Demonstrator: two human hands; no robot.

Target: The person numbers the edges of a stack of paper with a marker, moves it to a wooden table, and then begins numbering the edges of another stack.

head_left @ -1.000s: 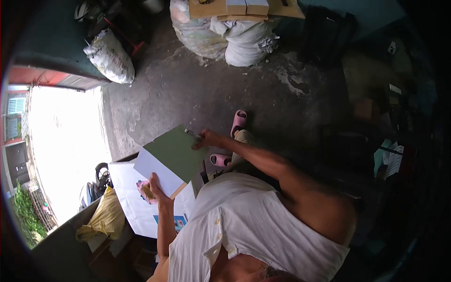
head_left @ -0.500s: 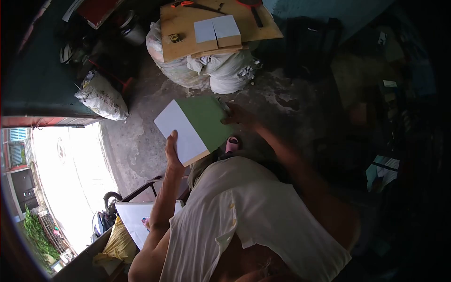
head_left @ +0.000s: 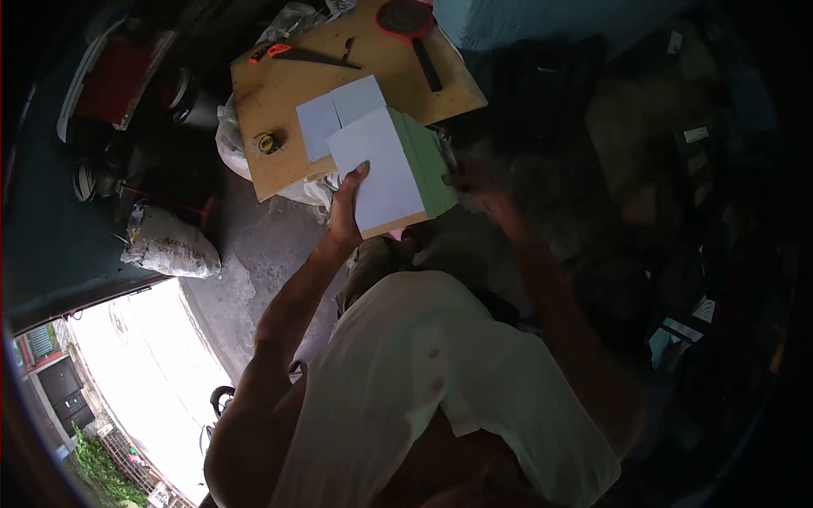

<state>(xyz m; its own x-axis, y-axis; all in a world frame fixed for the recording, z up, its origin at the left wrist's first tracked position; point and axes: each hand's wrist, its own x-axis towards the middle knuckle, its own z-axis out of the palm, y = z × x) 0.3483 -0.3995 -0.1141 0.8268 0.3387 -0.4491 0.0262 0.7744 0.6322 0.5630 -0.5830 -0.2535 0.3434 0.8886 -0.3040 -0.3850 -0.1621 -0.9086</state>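
Note:
A thick block with a white top face (head_left: 381, 165) and a green side (head_left: 428, 165) is held in front of my body. My left hand (head_left: 347, 203) grips its near left edge, thumb on the white face. At the green side is my right hand (head_left: 476, 184), with its fingers closed on something thin and dark that I cannot make out. Just beyond the held block, two white-topped blocks (head_left: 317, 123) lie side by side on a wooden board (head_left: 279, 182), partly covered by it.
On the board are a handsaw (head_left: 313, 57) with an orange handle, a yellow tape measure (head_left: 268, 143) and a red racket (head_left: 408, 21). White sacks support the board. Another sack (head_left: 172, 243) stands at the left, near a bright doorway (head_left: 144, 347).
The view has turned and come nearer the board. Both hands have carried the block toward the board, and it now overlaps the white-topped blocks in view. Its green side appears narrower.

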